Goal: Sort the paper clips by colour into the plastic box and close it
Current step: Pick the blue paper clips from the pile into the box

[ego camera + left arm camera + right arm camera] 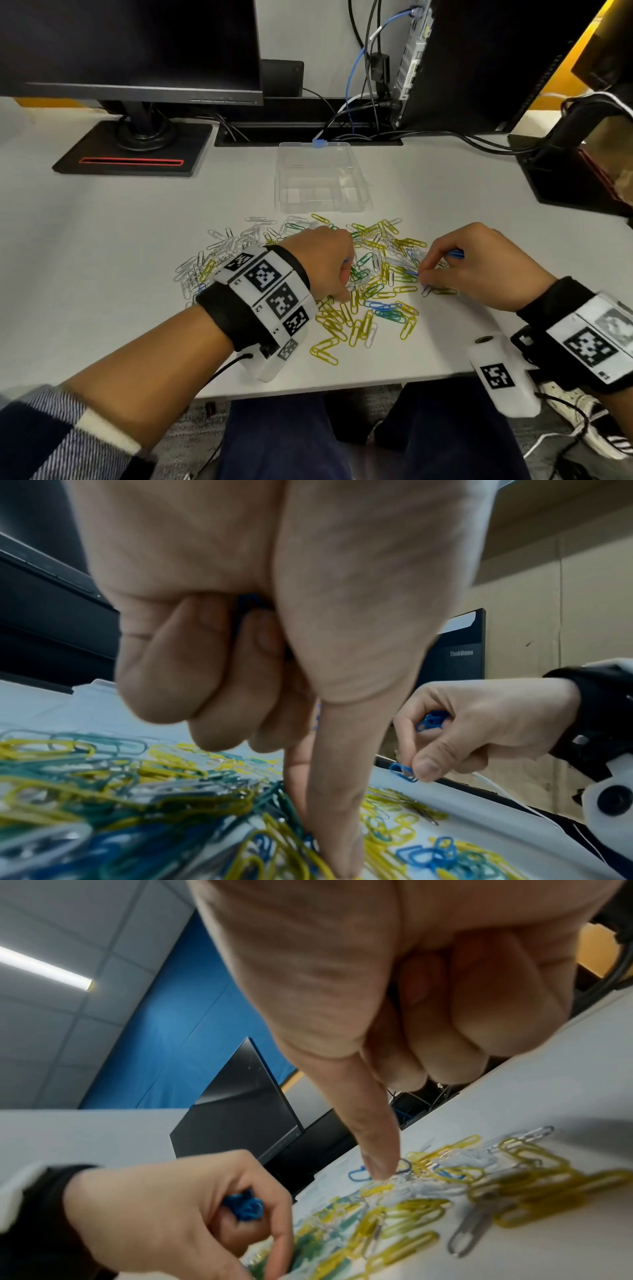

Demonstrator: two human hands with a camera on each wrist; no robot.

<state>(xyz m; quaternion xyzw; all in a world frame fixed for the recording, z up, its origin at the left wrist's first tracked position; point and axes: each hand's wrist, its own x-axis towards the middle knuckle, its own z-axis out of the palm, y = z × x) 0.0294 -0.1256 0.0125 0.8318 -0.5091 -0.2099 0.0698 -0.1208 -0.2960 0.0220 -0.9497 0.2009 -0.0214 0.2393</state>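
The white desk [102, 274] is carrying everything. The clear, compartmented plastic box [320, 181] is lying open and apparently empty behind the mixed heap of yellow, green, white and blue wire paper clips [342, 308], ready to receive them. The left hand [318, 262] is clenching gathered blue clips [245, 1206], its forefinger probing the heap. The right hand [479, 265] is likewise hoarding blue ones while pinching another blue clip [404, 772].

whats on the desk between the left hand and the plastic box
In the head view, scattered paper clips lie between the left hand and the plastic box.
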